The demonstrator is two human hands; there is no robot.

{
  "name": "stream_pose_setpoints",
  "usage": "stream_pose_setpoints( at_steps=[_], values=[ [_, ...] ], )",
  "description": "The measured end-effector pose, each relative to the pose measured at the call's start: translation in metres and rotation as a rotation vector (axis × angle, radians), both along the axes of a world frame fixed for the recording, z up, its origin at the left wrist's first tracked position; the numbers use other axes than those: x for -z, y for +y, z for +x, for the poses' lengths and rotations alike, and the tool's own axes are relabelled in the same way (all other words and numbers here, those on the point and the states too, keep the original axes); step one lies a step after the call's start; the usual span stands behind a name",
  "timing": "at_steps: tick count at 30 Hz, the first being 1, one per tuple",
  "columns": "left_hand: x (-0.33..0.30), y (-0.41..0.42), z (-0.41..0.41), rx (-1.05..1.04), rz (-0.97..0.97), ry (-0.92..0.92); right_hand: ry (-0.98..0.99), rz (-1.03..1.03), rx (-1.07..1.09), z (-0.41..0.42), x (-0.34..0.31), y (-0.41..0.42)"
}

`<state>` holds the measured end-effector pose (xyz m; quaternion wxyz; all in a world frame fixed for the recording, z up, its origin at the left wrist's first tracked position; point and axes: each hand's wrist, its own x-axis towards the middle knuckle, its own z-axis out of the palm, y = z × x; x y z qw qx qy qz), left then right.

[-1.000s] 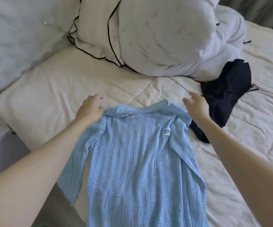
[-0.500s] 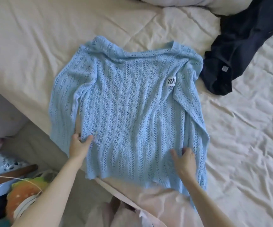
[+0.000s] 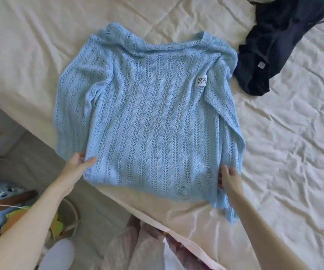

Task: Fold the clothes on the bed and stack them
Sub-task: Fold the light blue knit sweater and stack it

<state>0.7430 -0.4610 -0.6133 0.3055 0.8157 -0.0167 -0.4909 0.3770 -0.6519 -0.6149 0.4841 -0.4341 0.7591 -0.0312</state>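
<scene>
Bare sheet [image 3: 293,152] right of sweater [image 3: 147,114]; dark garment [image 3: 274,45] far-right.

Head camera looks steeply down, close over bed [image 3: 30,45].

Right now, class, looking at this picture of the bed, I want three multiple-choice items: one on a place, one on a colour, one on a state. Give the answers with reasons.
1. Where does the dark navy garment lie?
A. On top of the sweater
B. On the bed, beyond the sweater's right shoulder
C. On the floor

2. What colour is the knit sweater?
A. Light blue
B. Pink
C. Dark green

3. How does the sweater lie?
A. Folded into a small square
B. Rolled into a tube
C. Spread out, sleeves turned in along the sides

Answers:
1 B: it sits crumpled on the sheet at upper right.
2 A: its open knit is pale blue.
3 C: the body lies flat, while the left hand and right hand grip the hem corners.
</scene>
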Motion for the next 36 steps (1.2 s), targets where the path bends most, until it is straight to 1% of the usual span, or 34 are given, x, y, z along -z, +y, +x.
stream_pose_setpoints(
  at_steps=[2,4,5,6,8,10,11,14,16,17,18,21,22,24,25,27,28,29,30,32,34,36],
  values=[
    [0.001,0.005,-0.006,0.065,0.064,0.067,0.097,0.025,-0.155,-0.001,0.003,0.003],
    [-0.001,0.012,-0.01,0.126,0.103,0.037,0.153,0.091,-0.2,-0.004,0.003,0.004],
    [-0.003,0.016,-0.011,0.122,0.088,0.001,0.171,0.106,-0.185,-0.007,0.003,0.004],
    [-0.006,0.019,-0.011,0.087,0.045,-0.032,0.193,0.101,-0.154,-0.012,0.003,0.004],
    [-0.013,0.026,-0.006,-0.071,-0.063,-0.049,0.276,0.046,-0.082,-0.024,-0.002,0.001],
    [-0.02,0.031,0.001,-0.246,-0.16,0.015,0.37,-0.004,-0.015,-0.037,-0.007,-0.004],
    [-0.023,0.032,0.003,-0.295,-0.193,0.057,0.41,-0.019,0.018,-0.042,-0.01,-0.007],
    [-0.03,0.033,0.005,-0.33,-0.249,0.129,0.49,-0.1,0.091,-0.044,-0.015,-0.011],
    [-0.03,0.033,0.003,-0.376,-0.287,0.137,0.497,-0.132,0.103,-0.041,-0.019,-0.008],
    [-0.028,0.034,0.0,-0.383,-0.271,0.114,0.496,-0.13,0.099,-0.042,-0.02,-0.006],
    [-0.026,0.035,-0.003,-0.349,-0.214,0.058,0.5,-0.117,0.09,-0.042,-0.021,-0.004],
    [-0.012,0.042,-0.011,-0.09,0.024,-0.18,0.518,-0.05,0.043,-0.047,-0.021,0.001],
    [-0.008,0.044,-0.013,-0.013,0.089,-0.218,0.517,-0.019,0.03,-0.049,-0.02,0.001],
    [-0.004,0.046,-0.016,0.136,0.246,-0.195,0.53,0.045,0.01,-0.05,-0.023,0.001],
    [-0.003,0.045,-0.018,0.197,0.329,-0.144,0.554,0.065,0.0,-0.048,-0.024,0.001],
    [-0.003,0.043,-0.023,0.21,0.426,0.016,0.627,0.037,-0.081,-0.039,-0.029,0.003],
    [-0.005,0.041,-0.024,0.206,0.447,0.069,0.644,-0.019,-0.161,-0.032,-0.03,0.004],
    [-0.009,0.037,-0.024,0.238,0.448,0.074,0.635,-0.091,-0.254,-0.024,-0.032,0.005],
    [-0.012,0.031,-0.02,0.301,0.426,0.03,0.61,-0.165,-0.348,-0.013,-0.033,0.004],
    [-0.016,0.019,-0.007,0.407,0.357,-0.13,0.558,-0.269,-0.507,0.012,-0.032,0.002],
    [-0.018,0.006,0.008,0.38,0.283,-0.266,0.526,-0.318,-0.619,0.04,-0.03,-0.002],
    [-0.014,-0.003,0.025,0.297,0.219,-0.325,0.49,-0.347,-0.73,0.073,-0.027,-0.003]
  ],
)
